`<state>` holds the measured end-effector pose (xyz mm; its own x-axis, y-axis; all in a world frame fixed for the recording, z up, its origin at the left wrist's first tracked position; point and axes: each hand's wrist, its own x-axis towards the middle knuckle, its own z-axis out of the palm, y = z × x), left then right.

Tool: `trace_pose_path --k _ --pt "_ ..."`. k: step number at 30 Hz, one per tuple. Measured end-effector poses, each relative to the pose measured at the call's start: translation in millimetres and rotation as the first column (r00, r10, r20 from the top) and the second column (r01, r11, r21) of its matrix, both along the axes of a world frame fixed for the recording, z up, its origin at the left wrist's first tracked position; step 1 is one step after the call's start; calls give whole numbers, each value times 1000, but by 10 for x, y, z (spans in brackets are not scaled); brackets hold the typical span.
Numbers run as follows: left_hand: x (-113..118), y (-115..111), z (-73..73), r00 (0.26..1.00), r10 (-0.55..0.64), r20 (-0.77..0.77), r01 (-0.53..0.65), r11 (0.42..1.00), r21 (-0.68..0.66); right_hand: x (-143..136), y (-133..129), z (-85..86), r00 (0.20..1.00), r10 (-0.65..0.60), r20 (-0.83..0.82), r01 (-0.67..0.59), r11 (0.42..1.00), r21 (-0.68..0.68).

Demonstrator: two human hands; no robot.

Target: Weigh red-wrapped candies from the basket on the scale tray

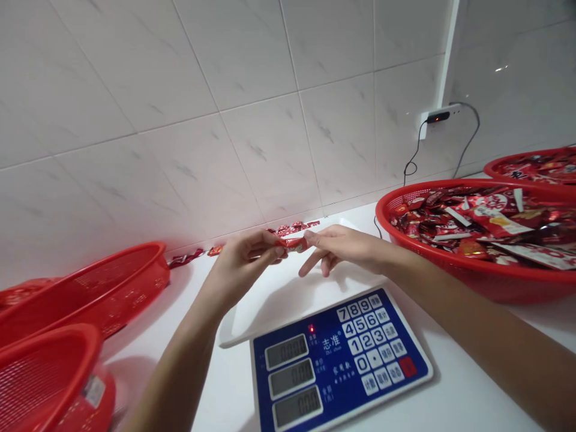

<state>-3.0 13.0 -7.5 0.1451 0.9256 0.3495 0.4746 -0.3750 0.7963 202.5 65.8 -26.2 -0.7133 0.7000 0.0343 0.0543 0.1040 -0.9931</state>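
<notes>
One small red packet [296, 244] hangs over the white weighing pan [265, 309] of the scale, stretched between two hands. From where I stand, the left hand [245, 261] pinches one end, and the right hand [344, 247] grips the other by thumb and forefinger (its other fingers fan loosely downward). Behind them, more wrapped pieces [290, 229] line the wall's foot. A red basket [472, 277] heaped with packets sits to the right on the counter [450, 399].

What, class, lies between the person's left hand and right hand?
In the head view, a small red packet lies between the left hand and right hand, above the white scale pan.
</notes>
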Motion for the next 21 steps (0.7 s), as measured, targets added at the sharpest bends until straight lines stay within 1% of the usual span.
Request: trace_pose_path --k 1,2,3,4,5,7,8,10,12,13,15,17,18,19,20,21 --pt "20 -9 -3 1000 8 10 -9 996 88 7 -2 11 998 34 -57 -38 996 -76" --pt "35 -18 -7 1000 15 17 -17 986 168 13 -7 24 990 62 -123 -78 989 -124" --pt "45 -25 -10 1000 16 16 -19 974 226 17 -14 38 981 75 -177 -99 986 -133" --pt "49 -29 -14 1000 15 5 -16 966 260 17 -23 51 977 61 -205 -86 990 -116" --pt "46 -30 -17 1000 20 -6 -17 963 268 15 -32 62 979 27 -202 -44 996 -81" --pt "29 -26 -19 999 41 16 -43 978 206 0 -48 67 986 -66 -156 69 998 12" --pt "19 -21 -18 999 41 35 -46 990 135 -12 -53 58 985 -101 -137 109 993 52" --pt "9 -13 -21 999 9 54 -7 999 -39 -45 -59 13 988 -108 -109 120 987 111" --pt "26 -10 -37 998 -67 12 69 983 -168 -78 -68 -48 994 -89 -57 97 981 169" --pt "44 -11 -53 996 -91 -23 85 978 -193 -87 -74 -72 996 -93 -11 93 974 209" --pt "93 -14 -97 994 -63 -86 46 981 -189 -58 -88 -76 985 -141 102 102 941 322" --pt "140 -20 -141 986 -10 -167 -22 982 -189 79 -84 -5 941 -270 203 151 873 463" --pt "155 -23 -155 975 12 -222 -56 980 -193 200 -68 53 897 -370 242 195 822 535" --pt "163 -27 -159 958 37 -285 -92 979 -183 357 -39 117 832 -485 269 241 753 612" --pt "161 -35 -150 936 73 -345 -132 980 -149 546 4 176 723 -622 301 283 664 692" --pt "152 -46 -127 914 120 -388 -168 981 -94 757 59 220 578 -744 335 294 573 765"
